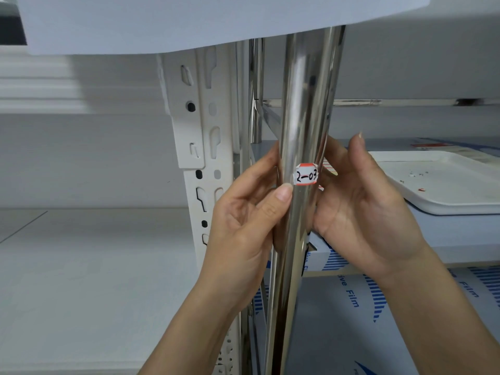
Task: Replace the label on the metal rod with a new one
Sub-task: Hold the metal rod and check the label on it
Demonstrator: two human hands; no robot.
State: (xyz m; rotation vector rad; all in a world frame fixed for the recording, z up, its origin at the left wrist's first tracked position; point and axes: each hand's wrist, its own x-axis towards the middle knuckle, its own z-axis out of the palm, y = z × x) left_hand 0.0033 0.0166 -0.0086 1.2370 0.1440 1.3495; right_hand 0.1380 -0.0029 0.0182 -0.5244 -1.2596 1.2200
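Observation:
A shiny upright metal rod [305, 104] runs down the middle of the head view. On it sits a small white label [306, 174] with red edges and handwritten "2-03". My left hand [243, 228] is curled round the rod from the left, its thumb tip pressing just below the label's left corner. My right hand [362, 207] is at the rod's right side, its fingers reaching behind the rod at label height. A strip of red-and-white labels [328, 169] shows by those fingers; whether they hold it is hidden.
A white slotted shelf post [200, 147] stands just left of the rod. A white tray [446, 182] with small paper scraps lies on the shelf to the right. Below is a shelf covered in blue-printed protective film [351, 293]. A white shelf board [189, 20] overhangs above.

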